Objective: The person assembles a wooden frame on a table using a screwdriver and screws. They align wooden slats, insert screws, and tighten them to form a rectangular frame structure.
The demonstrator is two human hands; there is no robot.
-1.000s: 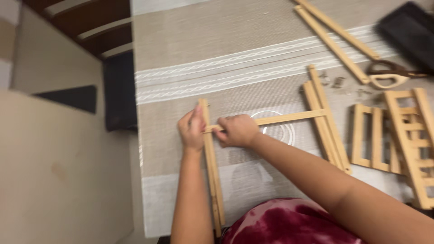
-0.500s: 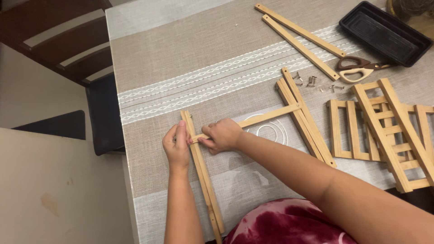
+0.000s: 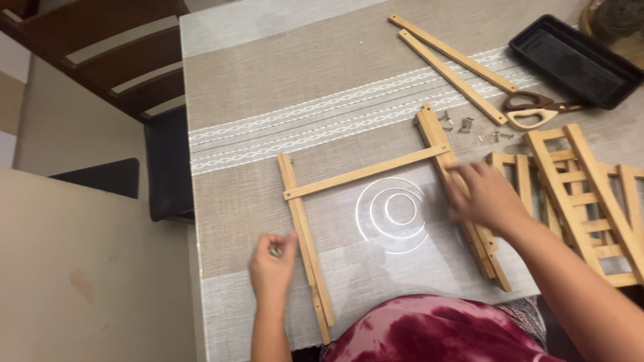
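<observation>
Table (image 3: 255, 87), covered by a beige woven cloth with a white stitched band, fills most of the view. On it, right of centre, lies a slatted wooden rack (image 3: 583, 194), flat, near the right edge. A black tray (image 3: 570, 60) sits at the far right corner, with two loose slats (image 3: 456, 60) side by side just to its left. At centre lies a partly built frame: a left rail (image 3: 305, 234) running toward the viewer, a crossbar (image 3: 365, 173) joined to it near its far end, and a right rail (image 3: 463, 201), seemingly doubled, which the crossbar's other end meets. Scissors (image 3: 533, 107) with brown and cream handles lie between the tray and the rack. Small metal fittings (image 3: 463, 124) are scattered just beside the right rail's far end.

Right hand (image 3: 483, 198) rests over the right rail, fingers pressed together and laid flat on it; motion blur hides the fingertips. Left hand (image 3: 274, 258) hangs just left of the left rail, apart from it, thumb and fingers pinching a small dark item (image 3: 275, 251), probably a fitting, too small to identify.
</observation>
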